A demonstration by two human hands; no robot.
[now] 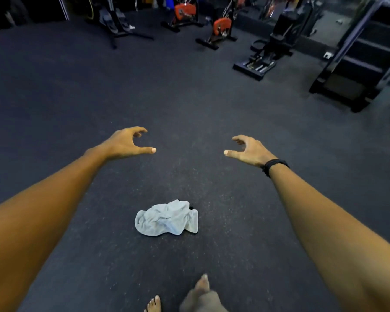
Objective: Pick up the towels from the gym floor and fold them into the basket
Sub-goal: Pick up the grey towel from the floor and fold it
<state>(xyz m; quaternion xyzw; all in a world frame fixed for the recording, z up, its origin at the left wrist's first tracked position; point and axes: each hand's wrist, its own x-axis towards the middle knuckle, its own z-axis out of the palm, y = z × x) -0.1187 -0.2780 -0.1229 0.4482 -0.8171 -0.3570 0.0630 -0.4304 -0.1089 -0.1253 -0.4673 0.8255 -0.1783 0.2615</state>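
Both my arms reach out ahead of me over the dark speckled gym floor (189,109). My left hand (124,144) is empty, its fingers (140,131) curled and held apart from the thumb in an open claw, and my right hand (249,150) mirrors it, fingers (239,138) spread from the thumb and gripping nothing; a black band (274,166) wraps my right wrist. The two hands are well apart from each other, with bare floor showing between them. A crumpled white towel (167,218) lies on the floor nearer to me than my hands, roughly midway between my forearms and touching neither. Something small and dark peeks out at its far edge, but I cannot tell what it is. My bare feet (153,304) show at the bottom edge, just short of the towel. Along the far side stand exercise bikes with orange parts (221,28) and other black gym machines (270,52).
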